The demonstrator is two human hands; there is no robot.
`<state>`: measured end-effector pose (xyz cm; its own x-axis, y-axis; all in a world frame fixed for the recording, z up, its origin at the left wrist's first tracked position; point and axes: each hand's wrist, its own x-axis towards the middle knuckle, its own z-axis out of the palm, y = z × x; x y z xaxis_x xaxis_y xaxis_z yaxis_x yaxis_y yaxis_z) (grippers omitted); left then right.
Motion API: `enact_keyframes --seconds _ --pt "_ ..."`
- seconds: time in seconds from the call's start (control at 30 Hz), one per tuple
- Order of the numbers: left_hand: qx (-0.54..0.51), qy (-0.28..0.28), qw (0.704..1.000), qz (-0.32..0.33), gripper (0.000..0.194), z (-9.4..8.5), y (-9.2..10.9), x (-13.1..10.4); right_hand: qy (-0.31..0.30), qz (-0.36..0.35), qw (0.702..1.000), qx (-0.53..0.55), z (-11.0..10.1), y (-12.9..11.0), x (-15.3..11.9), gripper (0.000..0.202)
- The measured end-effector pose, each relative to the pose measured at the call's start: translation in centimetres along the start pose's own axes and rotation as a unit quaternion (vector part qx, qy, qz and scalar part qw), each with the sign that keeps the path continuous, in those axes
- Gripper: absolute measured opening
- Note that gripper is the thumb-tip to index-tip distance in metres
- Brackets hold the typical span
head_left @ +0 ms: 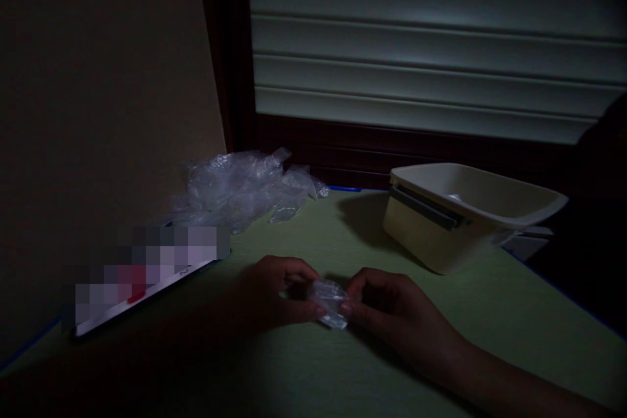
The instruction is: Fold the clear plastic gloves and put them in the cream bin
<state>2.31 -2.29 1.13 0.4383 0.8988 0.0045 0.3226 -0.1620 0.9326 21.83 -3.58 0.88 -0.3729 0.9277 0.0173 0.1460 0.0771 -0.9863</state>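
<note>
A small clear plastic bag (331, 304), crinkled and shiny, is held low over the middle of the table. My left hand (279, 290) pinches its left side between thumb and fingers. At its right edge, the thumb and fingertips of my right hand (386, 300) are closed on it too. Whether anything lies inside the bag, I cannot make out in the dim light. Behind my hands, a loose heap of clear plastic bags (240, 186) lies at the table's back left, against the wall.
A cream plastic bin (416, 228) with a grey handle stands at the back right; something shiny shows inside. A tablet-like screen (161, 281), partly blurred out, leans at the left. The green table (304, 372) has blue edging. Behind it is a slatted panel (392, 46).
</note>
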Motion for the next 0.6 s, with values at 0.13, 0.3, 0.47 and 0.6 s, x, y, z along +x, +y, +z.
enact_keyframes --seconds 0.13,0.3,0.47,0.6 --pt "0.002 -0.003 1.0 -0.007 0.024 0.04 -0.13 0.11 -0.005 0.0 1.0 0.003 0.01 0.06 0.05 0.036" --pt "-0.008 -0.009 1.0 0.005 0.021 0.12 -0.32 0.19 -0.024 -0.017 0.999 -0.03 -0.08 0.22 0.02 0.03" --pt "0.021 -0.004 0.999 0.029 0.015 0.11 -0.29 0.12 -0.036 -0.05 0.997 -0.045 0.07 0.25 -0.02 0.031" --pt "0.006 -0.018 0.999 0.033 0.012 0.06 -0.15 0.11 -0.056 -0.041 0.995 -0.073 0.2 0.06 -0.07 0.025"
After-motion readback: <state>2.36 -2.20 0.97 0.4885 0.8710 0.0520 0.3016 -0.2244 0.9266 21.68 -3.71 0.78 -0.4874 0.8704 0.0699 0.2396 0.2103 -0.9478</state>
